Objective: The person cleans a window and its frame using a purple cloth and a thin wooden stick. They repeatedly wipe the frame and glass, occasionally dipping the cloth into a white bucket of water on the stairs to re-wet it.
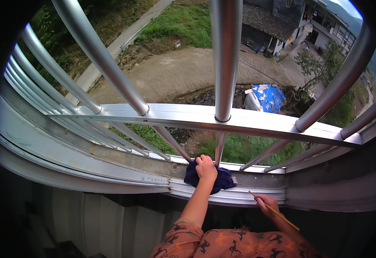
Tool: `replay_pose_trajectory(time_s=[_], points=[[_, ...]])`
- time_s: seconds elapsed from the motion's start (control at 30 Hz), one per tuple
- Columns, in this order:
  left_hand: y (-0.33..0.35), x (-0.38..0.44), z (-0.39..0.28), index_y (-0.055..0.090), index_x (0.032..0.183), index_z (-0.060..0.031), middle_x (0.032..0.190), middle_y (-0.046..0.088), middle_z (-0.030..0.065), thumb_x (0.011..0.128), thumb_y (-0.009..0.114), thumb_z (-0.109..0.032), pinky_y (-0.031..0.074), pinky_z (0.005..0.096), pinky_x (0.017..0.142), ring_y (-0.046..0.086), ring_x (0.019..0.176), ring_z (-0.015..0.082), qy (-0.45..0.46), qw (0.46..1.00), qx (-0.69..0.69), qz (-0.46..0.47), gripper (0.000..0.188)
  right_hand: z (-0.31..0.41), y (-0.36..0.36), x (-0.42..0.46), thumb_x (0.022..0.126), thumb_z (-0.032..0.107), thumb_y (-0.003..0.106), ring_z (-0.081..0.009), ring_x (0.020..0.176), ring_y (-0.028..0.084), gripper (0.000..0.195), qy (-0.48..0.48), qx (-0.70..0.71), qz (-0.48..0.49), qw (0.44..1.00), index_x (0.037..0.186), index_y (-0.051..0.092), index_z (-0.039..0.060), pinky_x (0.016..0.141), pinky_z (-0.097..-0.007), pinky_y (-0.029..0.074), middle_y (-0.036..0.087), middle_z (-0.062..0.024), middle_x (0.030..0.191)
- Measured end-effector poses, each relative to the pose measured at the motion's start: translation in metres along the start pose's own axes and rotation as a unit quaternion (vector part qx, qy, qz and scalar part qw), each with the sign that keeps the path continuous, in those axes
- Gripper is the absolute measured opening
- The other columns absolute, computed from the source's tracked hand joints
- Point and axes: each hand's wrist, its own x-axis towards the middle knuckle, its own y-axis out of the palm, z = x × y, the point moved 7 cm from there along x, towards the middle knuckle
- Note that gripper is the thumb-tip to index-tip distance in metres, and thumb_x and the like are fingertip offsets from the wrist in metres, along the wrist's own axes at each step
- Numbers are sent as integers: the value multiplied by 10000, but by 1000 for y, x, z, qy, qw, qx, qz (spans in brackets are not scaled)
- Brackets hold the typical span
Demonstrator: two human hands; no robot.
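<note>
My left hand (206,167) is closed on a dark blue cloth (224,180), which lies bunched over the sill and the inner edge of the window track (249,196). Its knuckles are at the bottom rail of the metal window guard, beside the foot of an upright bar (220,146). In my right hand (267,204) is a thin wooden stick (283,217), held slanting, with its tip pointing up and left above the track. The stick's tip does not touch the cloth. Part of the cloth is hidden under my left hand and forearm.
A wide metal crossbar (188,116) of the guard runs across in front of me, with round bars above and below it. At the left, a sliding window frame (78,151) covers the track. Outside and far below are a paved yard (175,72) and a blue tarpaulin (268,96).
</note>
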Motion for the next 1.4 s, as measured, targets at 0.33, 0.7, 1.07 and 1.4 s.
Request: replay_pose_trajectory(time_s=[0.33,0.7,1.07,1.4], points=[[-16,-45,-16,582,885,-58,939,589,100,796,529,-68,496,415,718,578,871,298,39,976,-213,-9,104,-1,0,11,864,77,555,-149,640,663,132,5,63,-7,998,943,642,17,590,-259,519,666,-95,791],[-70,-12,106,392,1205,23,1256,407,227,796,599,-15,369,431,963,414,1156,402,-125,904,-285,-294,461,88,133,111,825,150,643,-290,695,631,172,-202,-23,-44,978,963,566,81,614,-347,507,612,-125,742],[-4,6,98,539,880,-88,859,545,82,810,482,-94,457,451,728,522,915,306,-35,983,-136,-122,91,79,170,153,827,110,554,-349,695,596,68,-133,-117,11,984,847,537,48,601,-411,474,582,-164,726],[18,27,146,588,1036,-96,958,654,132,717,545,-10,471,388,803,615,914,312,-83,884,-460,11,333,68,135,76,858,136,594,-154,596,652,111,29,106,75,991,930,598,51,563,-282,507,637,-77,679]])
